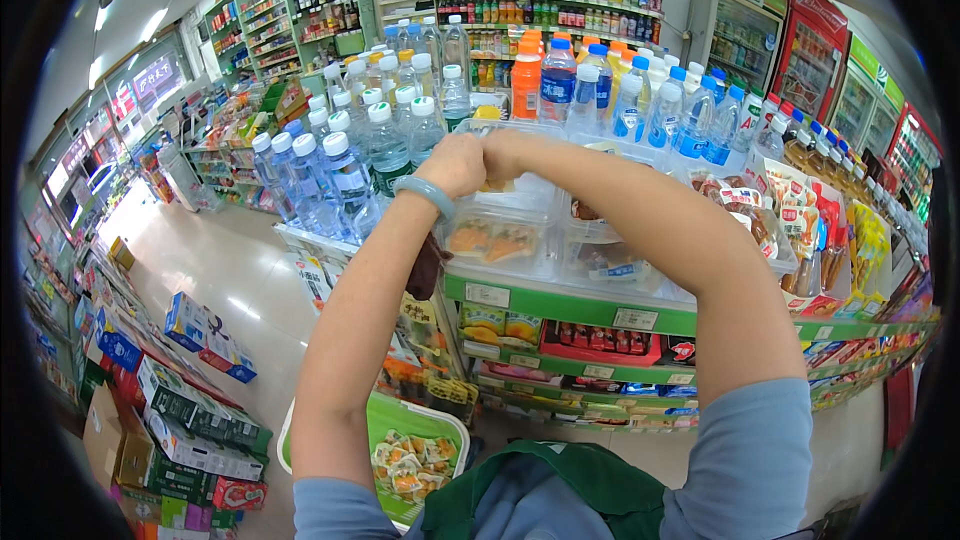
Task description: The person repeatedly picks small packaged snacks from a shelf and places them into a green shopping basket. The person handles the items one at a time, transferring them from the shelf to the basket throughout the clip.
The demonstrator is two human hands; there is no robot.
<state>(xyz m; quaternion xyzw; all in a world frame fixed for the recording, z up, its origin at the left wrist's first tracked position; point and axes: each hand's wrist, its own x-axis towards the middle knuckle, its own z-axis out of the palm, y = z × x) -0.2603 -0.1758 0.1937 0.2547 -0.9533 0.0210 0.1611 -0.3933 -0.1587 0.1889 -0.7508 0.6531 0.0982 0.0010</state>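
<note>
My left hand (456, 163), with a pale bangle at its wrist, meets my right hand (508, 154) above the clear plastic bins (517, 202) on the shelf top. Fingers of both hands are bent down and partly hidden; whether they hold something cannot be told. A yellow item (487, 112) shows just behind them. Packaged orange snacks (491, 240) lie in the nearest bin. A dark reddish-brown cloth (427, 270) hangs beside my left forearm. Below on the left, a green and white basket (382, 409) holds several orange snack packs (414, 463).
Water bottles (345, 172) crowd the shelf top to the left, and drink bottles (556, 82) stand behind the bins. Snack boxes (806, 240) are at the right. Green-edged shelves (562, 304) front the stand. Cartons (195, 420) are stacked at the lower left, with more boxes (210, 337) on the floor.
</note>
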